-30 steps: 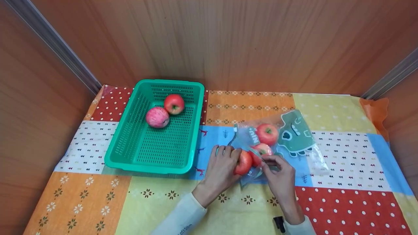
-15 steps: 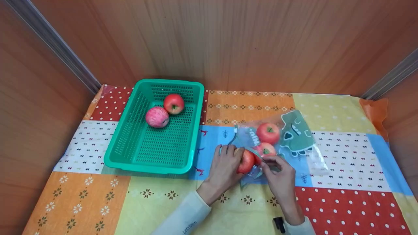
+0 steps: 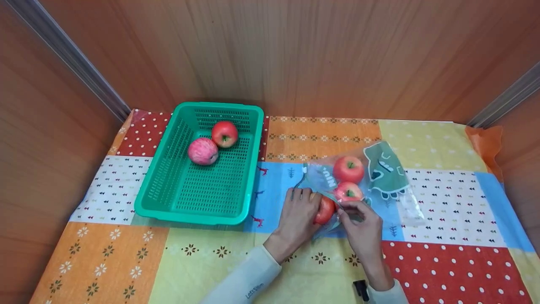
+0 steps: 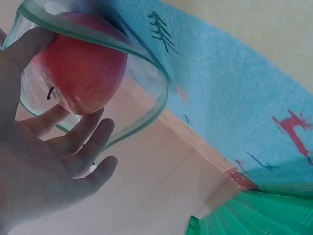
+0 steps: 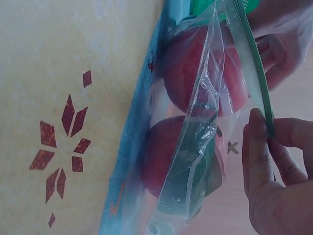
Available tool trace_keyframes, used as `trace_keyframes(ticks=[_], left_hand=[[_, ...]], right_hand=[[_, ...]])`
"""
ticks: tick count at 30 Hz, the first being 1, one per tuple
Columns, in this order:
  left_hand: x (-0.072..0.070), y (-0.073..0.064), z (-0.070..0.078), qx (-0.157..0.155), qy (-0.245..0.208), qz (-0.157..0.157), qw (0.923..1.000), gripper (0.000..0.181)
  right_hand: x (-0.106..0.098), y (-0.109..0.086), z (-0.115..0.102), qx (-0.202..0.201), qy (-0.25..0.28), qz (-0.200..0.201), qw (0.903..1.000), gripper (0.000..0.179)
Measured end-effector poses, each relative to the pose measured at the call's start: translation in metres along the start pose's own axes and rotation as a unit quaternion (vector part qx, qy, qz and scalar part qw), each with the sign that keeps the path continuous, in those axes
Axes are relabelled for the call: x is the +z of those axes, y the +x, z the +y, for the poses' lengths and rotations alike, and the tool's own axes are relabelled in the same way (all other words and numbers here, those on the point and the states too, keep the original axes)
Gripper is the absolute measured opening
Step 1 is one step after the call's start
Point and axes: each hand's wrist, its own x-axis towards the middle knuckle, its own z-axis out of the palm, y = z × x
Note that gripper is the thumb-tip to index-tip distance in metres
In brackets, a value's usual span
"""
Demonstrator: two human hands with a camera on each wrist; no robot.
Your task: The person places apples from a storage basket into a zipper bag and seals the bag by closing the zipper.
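My left hand (image 3: 297, 215) grips a red apple (image 3: 325, 210) at the mouth of a clear zip bag (image 3: 411, 207) with a green dinosaur print. In the left wrist view, the thumb and fingertips touch this apple (image 4: 80, 63), which sits inside the loop of the bag's green-edged opening. Between thumb and fingers, my right hand (image 3: 365, 221) pinches the near rim of the opening; the right wrist view shows the green strip (image 5: 257, 63) held there. Deeper in the bag lie two more apples, one far back (image 3: 349, 169) and one nearer (image 3: 348, 192).
Left of the bag stands a green plastic basket (image 3: 196, 217) with perforated walls. A red apple (image 3: 225, 134) and a pinkish streaked apple (image 3: 203, 151) lie in it. A patchwork-print cloth (image 3: 211, 261) covers the table, with wood-grain panels (image 3: 295, 59) behind and at both sides.
My left hand has moved right, carrying the apple farther into the bag's mouth. The apples inside have shifted slightly right. My right hand has stayed at the rim.
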Motion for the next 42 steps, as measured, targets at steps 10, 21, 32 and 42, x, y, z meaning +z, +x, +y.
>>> trace_keyframes(ticks=[10,21,32,42], left_hand=[[0.004,0.002,0.007,-0.017,-0.005,0.008,0.9998,0.066],[0.013,-0.001,0.011,-0.022,-0.004,0.041,0.9989,0.06],[0.012,-0.012,0.009,-0.032,-0.005,0.022,0.9992,0.074],[0.003,-0.021,0.0,-0.056,-0.043,-0.018,0.9973,0.078]], right_hand=[[-0.001,-0.001,0.001,-0.01,-0.001,0.003,0.9999,0.02],[-0.003,0.0,0.0,0.009,-0.011,0.005,0.9999,0.019],[-0.004,0.0,0.001,0.01,-0.009,-0.005,0.9999,0.02],[-0.004,-0.001,0.002,0.008,-0.004,-0.003,1.0,0.02]])
